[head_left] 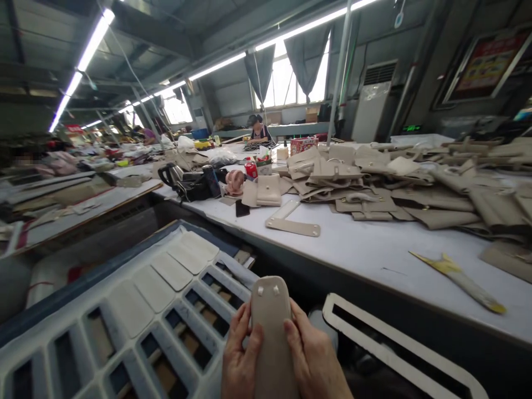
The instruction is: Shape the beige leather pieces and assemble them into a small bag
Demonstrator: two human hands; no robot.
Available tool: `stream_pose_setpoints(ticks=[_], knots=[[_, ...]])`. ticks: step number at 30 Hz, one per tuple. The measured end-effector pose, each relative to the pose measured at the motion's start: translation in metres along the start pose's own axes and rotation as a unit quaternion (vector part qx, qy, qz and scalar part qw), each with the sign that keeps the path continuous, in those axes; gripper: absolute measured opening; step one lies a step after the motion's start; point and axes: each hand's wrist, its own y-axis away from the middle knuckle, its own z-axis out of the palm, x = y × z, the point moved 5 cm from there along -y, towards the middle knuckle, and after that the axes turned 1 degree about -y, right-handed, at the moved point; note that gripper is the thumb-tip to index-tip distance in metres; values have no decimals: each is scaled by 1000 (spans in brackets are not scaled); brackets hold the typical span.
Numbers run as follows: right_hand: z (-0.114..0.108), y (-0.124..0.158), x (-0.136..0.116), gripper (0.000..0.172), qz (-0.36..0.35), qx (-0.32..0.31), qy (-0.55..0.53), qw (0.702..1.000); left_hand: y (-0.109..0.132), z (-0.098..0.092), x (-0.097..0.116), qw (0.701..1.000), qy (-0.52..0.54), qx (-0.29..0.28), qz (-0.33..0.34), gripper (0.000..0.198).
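Counter (374, 249), tray (124, 310), held tab (270, 327)
The white counter carries heaped beige cut pieces (394, 183); the slotted tray lies lower left. At bottom centre, left hand (241, 360) and right hand (313, 360) clasp the upright tab's edges, fingers curled.

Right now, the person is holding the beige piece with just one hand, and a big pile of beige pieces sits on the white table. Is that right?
Not quite. The head view shows two hands on the beige piece: the left hand and the right hand grip its sides. The pile of beige pieces does sit on the white table.
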Motion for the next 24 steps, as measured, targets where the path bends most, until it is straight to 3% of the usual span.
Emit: stream_pose_setpoints(ticks=[4, 10, 16, 19, 24], knots=[[-2, -6, 1, 58, 24, 29, 56, 998, -1, 7, 5, 998, -54, -7, 44, 46], [-16, -5, 1, 48, 31, 76, 9, 997, 7, 30, 14, 996, -55, -7, 64, 41], [-34, -1, 11, 46, 44, 88, 19, 995, 3, 47, 22, 990, -94, -37, 104, 35], [-43, 4, 11, 45, 35, 122, 6, 992, -1, 57, 30, 982, -111, -64, 136, 31], [-52, 8, 15, 47, 41, 146, -19, 988, 3, 69, 32, 981, -101, -63, 152, 27]])
